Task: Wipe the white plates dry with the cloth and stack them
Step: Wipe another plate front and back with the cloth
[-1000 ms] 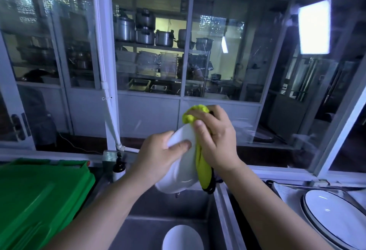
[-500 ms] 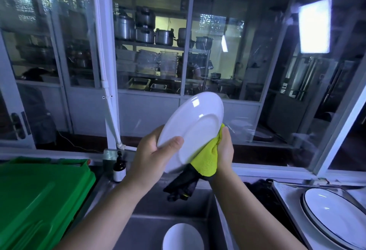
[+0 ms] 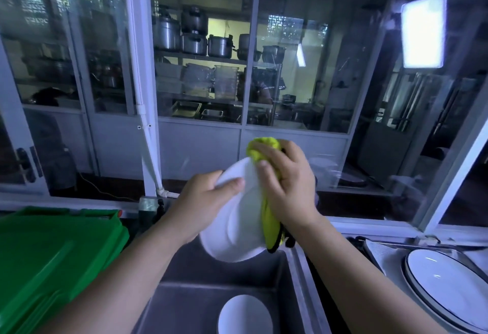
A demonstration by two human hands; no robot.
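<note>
Over the sink [image 3: 190, 270] the white plate [image 3: 235, 230] stands tilted between the hands, the left hand [image 3: 203, 201] in a curled grip on its left rim, the right hand [image 3: 287, 183] gripping the bunched cloth [image 3: 264, 146] against its right edge, with the stacked plates [image 3: 446, 283] lying rightward.

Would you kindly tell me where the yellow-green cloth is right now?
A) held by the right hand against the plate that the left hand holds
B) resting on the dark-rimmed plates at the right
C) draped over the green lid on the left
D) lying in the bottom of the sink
A: the right hand grips the cloth against the white plate, which the left hand holds up above the sink.
</note>
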